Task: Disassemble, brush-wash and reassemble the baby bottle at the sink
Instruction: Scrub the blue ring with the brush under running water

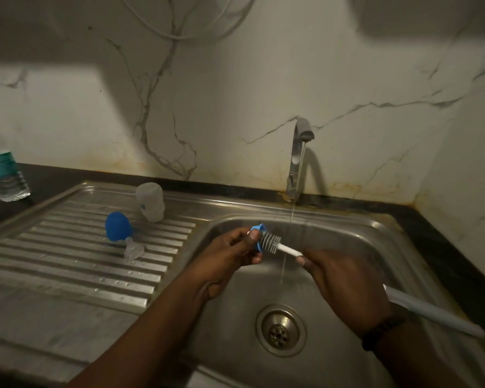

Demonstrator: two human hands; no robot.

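A: While water runs in a thin stream [291,217] from the tap [299,152], what are the hands doing over the sink basin [375,247]?

B: In the head view, the left hand [230,253] sits left of the tap's stream, fingers and thumb curled round a blue bottle collar ring [257,233]. The right hand [345,284] sits right of the stream and lower, fingers wrapped round the white handle of the bottle brush [272,243].

A: And the brush head?

B: Its grey ribbed head pokes into the ring, just left of the stream. The handle runs through the right fist and comes out behind it, toward the lower right of the basin.

A: Where are the other parts of the bottle?

B: All well left of the tap, on the ribbed draining board [67,261]. The clear bottle body [150,203] stands mouth down near the back of the board. The blue cap [118,226] stands just in front of it and a little further left. The clear teat [133,249] lies touching or nearly touching the cap's front; I cannot tell which.

A: Anything else?

B: The drain [280,330] sits below the tap, in the basin floor. A plastic water bottle [3,169] with a teal label stands far left of the tap on the dark counter [443,242]. A dark band [381,331] circles the right wrist.
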